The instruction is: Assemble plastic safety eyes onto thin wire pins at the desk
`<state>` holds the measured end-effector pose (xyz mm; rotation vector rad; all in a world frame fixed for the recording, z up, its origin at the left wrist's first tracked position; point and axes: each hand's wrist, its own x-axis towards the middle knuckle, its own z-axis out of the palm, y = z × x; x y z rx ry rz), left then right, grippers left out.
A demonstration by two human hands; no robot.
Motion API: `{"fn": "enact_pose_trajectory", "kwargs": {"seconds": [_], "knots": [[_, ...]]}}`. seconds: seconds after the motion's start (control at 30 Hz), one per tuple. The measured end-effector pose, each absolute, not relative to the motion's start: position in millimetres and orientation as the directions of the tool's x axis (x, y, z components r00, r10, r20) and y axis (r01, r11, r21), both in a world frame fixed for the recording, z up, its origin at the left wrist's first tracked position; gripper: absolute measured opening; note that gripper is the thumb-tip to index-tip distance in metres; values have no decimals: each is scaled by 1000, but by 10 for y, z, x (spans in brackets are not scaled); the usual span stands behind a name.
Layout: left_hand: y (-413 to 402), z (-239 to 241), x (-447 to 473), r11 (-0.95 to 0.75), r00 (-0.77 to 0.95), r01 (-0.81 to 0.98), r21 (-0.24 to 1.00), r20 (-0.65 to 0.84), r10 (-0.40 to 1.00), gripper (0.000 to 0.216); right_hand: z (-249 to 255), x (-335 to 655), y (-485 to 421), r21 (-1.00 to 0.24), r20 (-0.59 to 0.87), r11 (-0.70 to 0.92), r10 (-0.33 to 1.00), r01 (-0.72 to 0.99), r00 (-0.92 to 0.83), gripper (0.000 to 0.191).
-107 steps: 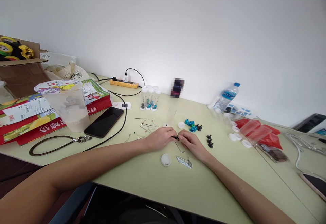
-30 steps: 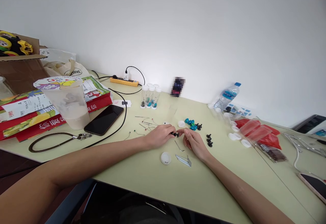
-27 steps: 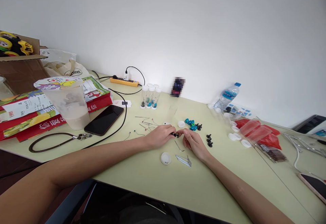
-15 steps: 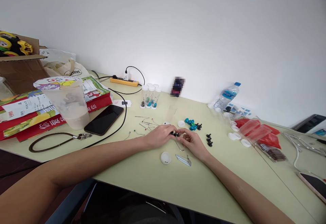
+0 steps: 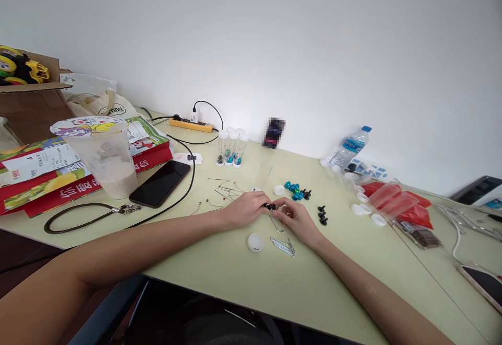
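Note:
My left hand [image 5: 246,208] and my right hand [image 5: 298,218] meet at the middle of the pale green table [image 5: 219,261]. Between their fingertips sits a small black part [image 5: 269,206], pinched by the left fingers. The right fingers curl round a thin L-shaped hex key [image 5: 277,225] whose end reaches the black part. A bundle of hex keys [image 5: 284,246] and a white cap [image 5: 255,242] lie just in front of my hands. Blue and black small parts [image 5: 297,192] and more black parts [image 5: 322,216] lie behind and right.
A black phone [image 5: 160,183], a cable [image 5: 184,188], a plastic cup [image 5: 105,159] and red boxes [image 5: 74,177] stand at the left. Clear vials [image 5: 231,149] and a power strip [image 5: 191,125] are at the back. A water bottle [image 5: 350,148] and red bags [image 5: 396,204] are right.
My right hand has drawn closer to the left and picked up the hex key that lay on the table, bringing it to the black part. The left hand has hardly moved.

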<state>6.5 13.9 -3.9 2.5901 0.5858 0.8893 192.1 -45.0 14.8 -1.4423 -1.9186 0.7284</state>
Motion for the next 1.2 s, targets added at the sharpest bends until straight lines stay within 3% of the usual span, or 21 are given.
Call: {"fn": "enact_pose_trajectory", "kwargs": {"seconds": [0.53,1.2], "knots": [[142,-38,62,-851,724,268,452,488,487,18,191,1926,-474,-744,173,264,964,613,-204,40],[134,-31,65,-834,704,297,466,483,520,13,187,1919,-468,-757,176,262,964,598,-200,38]]}}
